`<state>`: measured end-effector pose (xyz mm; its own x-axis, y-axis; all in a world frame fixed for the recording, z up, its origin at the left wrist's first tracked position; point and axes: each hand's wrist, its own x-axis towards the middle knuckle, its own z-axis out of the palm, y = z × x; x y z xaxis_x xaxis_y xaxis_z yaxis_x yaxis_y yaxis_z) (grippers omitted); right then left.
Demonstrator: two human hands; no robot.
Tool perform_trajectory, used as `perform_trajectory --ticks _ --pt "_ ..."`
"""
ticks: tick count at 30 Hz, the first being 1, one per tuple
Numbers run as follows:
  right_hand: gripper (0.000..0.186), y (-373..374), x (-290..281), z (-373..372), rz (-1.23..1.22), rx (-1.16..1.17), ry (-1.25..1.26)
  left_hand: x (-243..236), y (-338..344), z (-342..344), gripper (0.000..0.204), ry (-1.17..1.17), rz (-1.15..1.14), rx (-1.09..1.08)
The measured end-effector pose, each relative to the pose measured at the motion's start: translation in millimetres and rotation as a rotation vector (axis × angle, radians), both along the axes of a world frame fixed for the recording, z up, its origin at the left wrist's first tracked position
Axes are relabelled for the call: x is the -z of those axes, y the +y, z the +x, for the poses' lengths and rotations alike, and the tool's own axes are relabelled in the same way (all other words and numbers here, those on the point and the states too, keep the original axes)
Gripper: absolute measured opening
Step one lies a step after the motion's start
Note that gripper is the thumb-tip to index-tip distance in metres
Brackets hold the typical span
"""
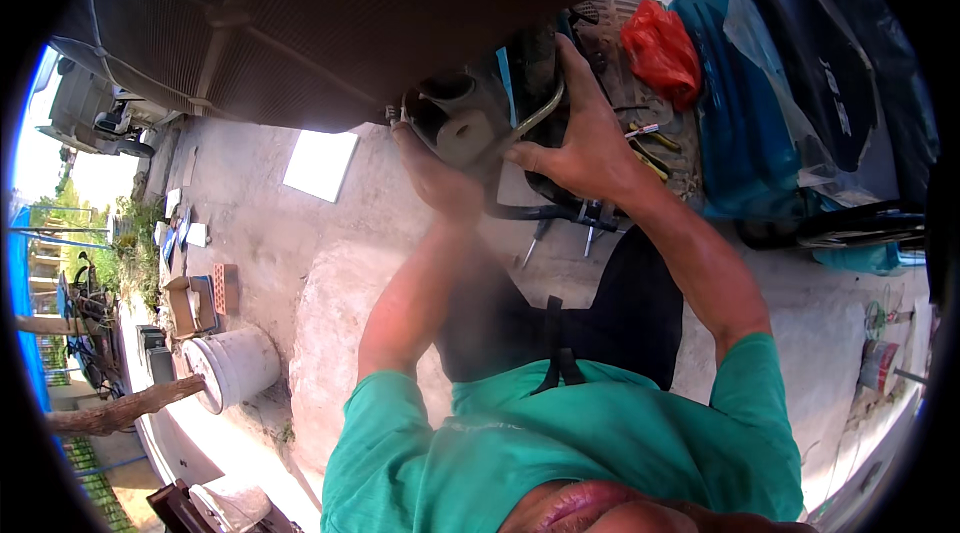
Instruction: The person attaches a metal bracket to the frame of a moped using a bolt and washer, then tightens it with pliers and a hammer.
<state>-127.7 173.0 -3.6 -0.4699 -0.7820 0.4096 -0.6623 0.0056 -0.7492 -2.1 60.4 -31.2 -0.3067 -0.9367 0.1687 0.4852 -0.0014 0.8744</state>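
We see the red plastic bag (660,53) bunched up on the scooter's footboard (610,23), far right; we cannot tell what it holds. On the left stands a white bucket (245,368), with a rough wooden pole (130,408) crossing in front of its top, so its contents stay hidden from us. Just beyond the bucket sits an opened cardboard box (190,307), its inside too small to read, with a red brick (227,289) beside it. A small red-and-white can (879,365) stands at the far right edge.

The grey housing (465,138) is between our hands, far from our body and near the middle. It shows a round dark opening and a pale disc with a small hole. Our left hand (440,183) is at its left side, fingers partly hidden, so we cannot tell how tightly they close. Our right hand (592,148) has thumb and forefinger spread wide, the thumb against a bent metal tube (543,113); we cannot tell whether the hidden fingers grip anything.

A dark ribbed cover (300,23) hangs over the far left and hides part of the work. Yellow-and-black pliers (660,140) lie right of our right hand, near the teal body panel (745,133). A white board (320,165) lies on the concrete floor (260,203) to the left.
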Motion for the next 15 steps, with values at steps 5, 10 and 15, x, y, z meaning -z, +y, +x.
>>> perform_trajectory --ticks 5,10,15 --pt "0.122 -2.0 -0.2 2.8 -0.047 0.021 -0.005 3.5 -11.5 5.2 0.058 0.106 0.107 0.13" --pt "0.12 -7.4 3.2 1.0 -0.132 -0.007 -0.103 -10.0 -34.9 10.4 0.062 0.201 0.044 0.407" --pt "0.115 -9.6 2.6 -11.0 -0.038 0.034 -0.104 -7.7 -24.3 6.8 0.074 0.041 -0.042 0.127"
